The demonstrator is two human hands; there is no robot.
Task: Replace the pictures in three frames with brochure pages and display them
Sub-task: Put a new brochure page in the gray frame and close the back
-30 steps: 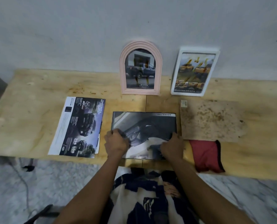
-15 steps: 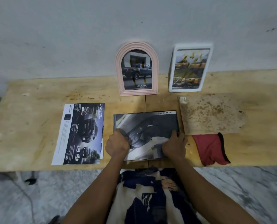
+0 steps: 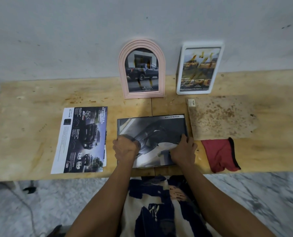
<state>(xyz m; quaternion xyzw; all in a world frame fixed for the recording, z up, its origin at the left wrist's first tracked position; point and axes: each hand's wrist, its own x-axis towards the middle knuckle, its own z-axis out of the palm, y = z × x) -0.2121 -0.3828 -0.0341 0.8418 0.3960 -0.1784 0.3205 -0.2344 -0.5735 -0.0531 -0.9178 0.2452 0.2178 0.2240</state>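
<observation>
- A wooden desk (image 3: 31,120) runs across the middle of the frame, against a pale wall.
- At lower centre a dark rectangular frame (image 3: 152,141) lies flat on the desk with a grey brochure page of a vehicle across it; the words "DOUBLE CAB" read upside down along its far edge.
- The left hand (image 3: 126,148) is curled in a fist on the frame's lower left part, its grip closed, apparently on a crumpled bit of the page, though the fold is hard to make out.
- The right hand (image 3: 183,151) presses on the frame's lower right part, fingers spread along the right edge; its grip is closed on that edge.
- Left of centre, a loose brochure page (image 3: 80,139) with dark trucks lies flat just beside the frame.
- At upper centre a pink arched frame (image 3: 142,69) stands against the wall and shows a dark pickup with a Toyota mark.
- To its right, well apart, a white rectangular frame (image 3: 199,69) stands tilted against the wall and shows yellowish trucks.
- Right of centre a stained brown backing board (image 3: 222,117) lies flat, with a red cloth (image 3: 219,155) touching its near edge.
- A patterned garment fills the bottom centre.
</observation>
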